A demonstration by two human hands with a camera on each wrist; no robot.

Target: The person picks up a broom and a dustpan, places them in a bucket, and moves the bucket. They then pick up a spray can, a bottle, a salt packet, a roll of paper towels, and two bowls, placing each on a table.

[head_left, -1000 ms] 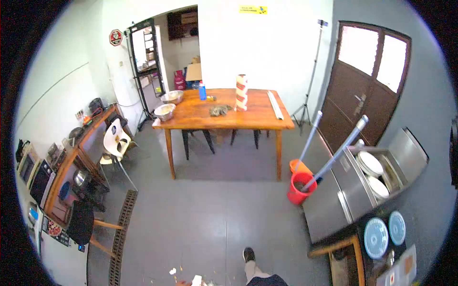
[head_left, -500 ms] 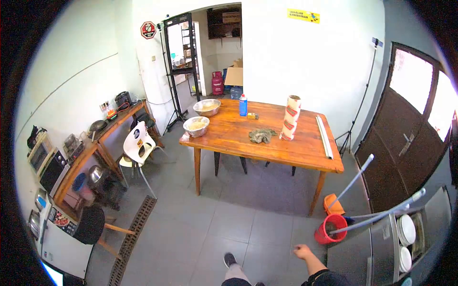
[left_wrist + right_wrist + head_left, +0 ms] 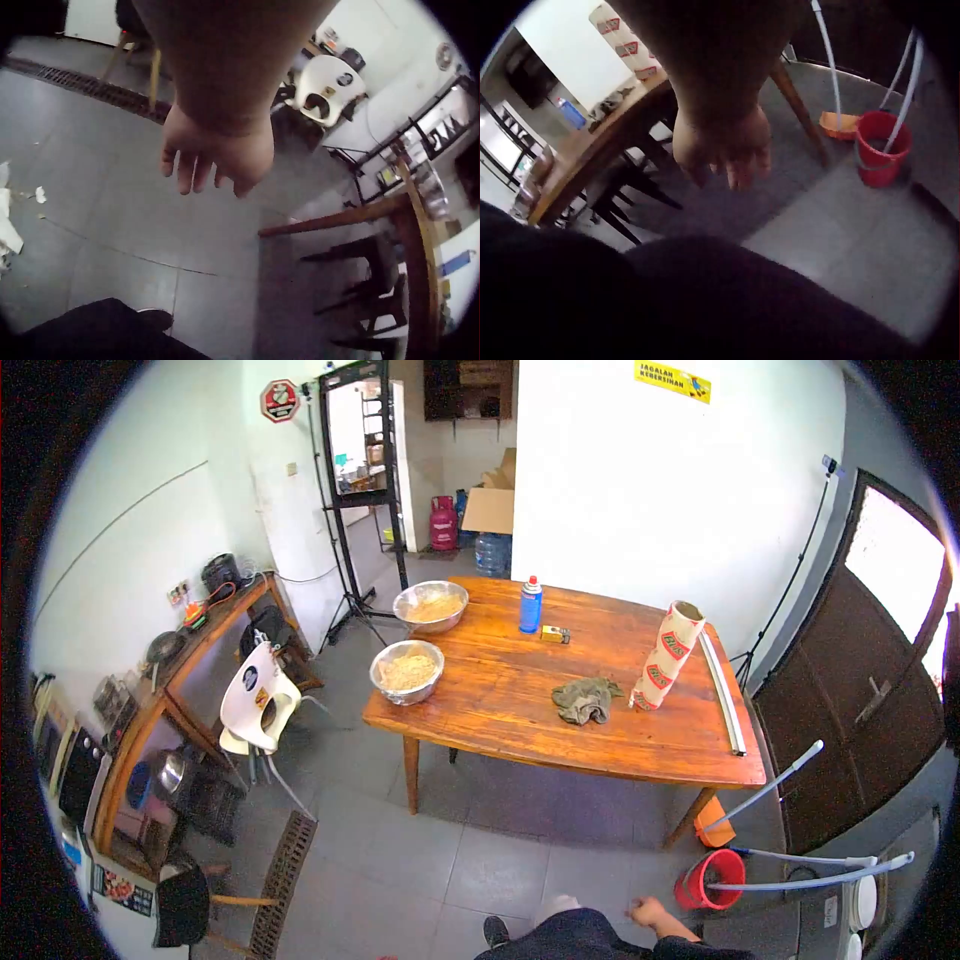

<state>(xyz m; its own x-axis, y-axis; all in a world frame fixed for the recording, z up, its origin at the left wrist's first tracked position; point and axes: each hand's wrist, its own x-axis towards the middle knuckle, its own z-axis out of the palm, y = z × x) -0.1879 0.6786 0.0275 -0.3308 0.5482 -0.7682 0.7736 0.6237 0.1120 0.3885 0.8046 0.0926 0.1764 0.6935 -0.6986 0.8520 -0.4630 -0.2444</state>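
Both hands hang loose, apart from the table

My left hand (image 3: 217, 150) hangs over the grey tiled floor (image 3: 112, 202), its fingers pointing down, relaxed and a little apart. My right hand (image 3: 724, 142) hangs too, fingers loosely bent and close together; it is too dim for me to tell whether they touch one another.

The wooden table (image 3: 500, 710) stands in front of me. To my right, the red bucket (image 3: 692, 898) sits on the floor near the table's corner, a long pale handle (image 3: 820, 879) leaning out of it, with an orange dustpan (image 3: 722, 836) just beyond.

On the table's left end I see a nearer metal bowl (image 3: 410, 698) and a farther metal bowl (image 3: 430, 627), both holding pale yellowish shreds (image 3: 408, 671). A blue canister (image 3: 531, 610) with a red cap stands near the far edge, a small yellow-and-black box (image 3: 555, 634) just beside it. Toward the right, a crumpled rag (image 3: 587, 701) lies near the foot of an upright printed roll (image 3: 667, 660), and a long pale strip (image 3: 723, 692) runs along the right edge. A white chair (image 3: 238, 705) stands left of the table.
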